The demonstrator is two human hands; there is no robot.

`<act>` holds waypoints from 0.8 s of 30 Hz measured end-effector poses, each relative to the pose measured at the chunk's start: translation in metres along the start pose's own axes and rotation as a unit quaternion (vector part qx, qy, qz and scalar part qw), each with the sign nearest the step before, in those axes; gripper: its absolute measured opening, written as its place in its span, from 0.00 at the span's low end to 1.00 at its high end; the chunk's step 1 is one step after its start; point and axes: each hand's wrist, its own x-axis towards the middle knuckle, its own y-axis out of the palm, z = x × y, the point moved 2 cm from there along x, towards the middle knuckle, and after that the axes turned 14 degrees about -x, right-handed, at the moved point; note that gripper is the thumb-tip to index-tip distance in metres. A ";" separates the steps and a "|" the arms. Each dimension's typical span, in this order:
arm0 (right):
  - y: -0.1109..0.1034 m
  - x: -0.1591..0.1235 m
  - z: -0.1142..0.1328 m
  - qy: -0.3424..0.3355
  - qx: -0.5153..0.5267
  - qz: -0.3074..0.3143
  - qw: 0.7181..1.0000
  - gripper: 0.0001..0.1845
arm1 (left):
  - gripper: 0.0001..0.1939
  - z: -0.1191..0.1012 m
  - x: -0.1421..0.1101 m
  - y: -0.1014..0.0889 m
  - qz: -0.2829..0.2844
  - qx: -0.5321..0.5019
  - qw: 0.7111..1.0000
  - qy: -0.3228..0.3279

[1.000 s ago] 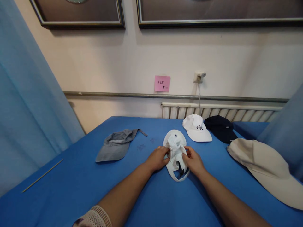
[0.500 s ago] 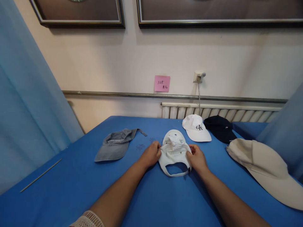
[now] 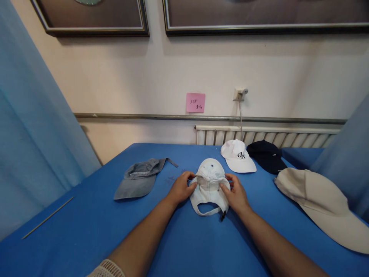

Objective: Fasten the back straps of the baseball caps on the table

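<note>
A pale, nearly white baseball cap point(image 3: 209, 191) lies on the blue-covered table in front of me, its brim pointing away and its strap opening facing me. My left hand point(image 3: 182, 187) grips the left side of the cap, thumb on top. On the opposite side, my right hand point(image 3: 235, 192) holds the cap between thumb and fingers. The fingertips of both hands are partly hidden behind the fabric. A dark buckle hangs at the right end of the strap. The crown looks creased across the middle.
Left of my hands lies a grey cap point(image 3: 141, 178) with a loose strap. Behind on the right sit a white cap point(image 3: 236, 157) with black letters and a dark navy cap point(image 3: 264, 156). A large beige cap point(image 3: 319, 202) rests at right. A thin stick point(image 3: 48, 217) lies far left.
The pale cap was bunched narrow and has been spread wider, its strap opening showing more fully. My hands moved apart with its sides, then slightly closer together.
</note>
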 end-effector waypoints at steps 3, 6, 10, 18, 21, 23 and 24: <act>-0.003 -0.003 0.007 -0.090 -0.026 -0.025 0.995 0.27 | 0.13 -0.005 -0.001 0.006 0.030 0.029 0.999 0.015; -0.003 -0.004 0.010 -0.141 -0.026 -0.035 0.989 0.17 | 0.09 -0.007 -0.001 0.010 0.042 0.013 0.999 0.020; -0.006 0.002 0.005 -0.089 0.004 -0.057 0.994 0.11 | 0.06 -0.005 0.000 0.007 0.027 -0.136 0.990 -0.005; -0.007 0.007 0.001 -0.035 0.043 -0.027 0.998 0.21 | 0.11 0.004 0.001 0.001 0.015 -0.400 0.905 -0.143; -0.003 0.005 0.001 -0.031 0.059 -0.018 0.998 0.21 | 0.11 0.005 0.001 0.004 0.000 -0.373 0.917 -0.138; -0.001 0.004 0.002 -0.036 0.075 -0.014 0.996 0.21 | 0.11 0.005 0.002 0.006 -0.010 -0.361 0.923 -0.133; -0.001 0.004 0.002 -0.039 0.086 -0.013 0.995 0.20 | 0.12 0.005 0.002 0.007 -0.019 -0.360 0.924 -0.132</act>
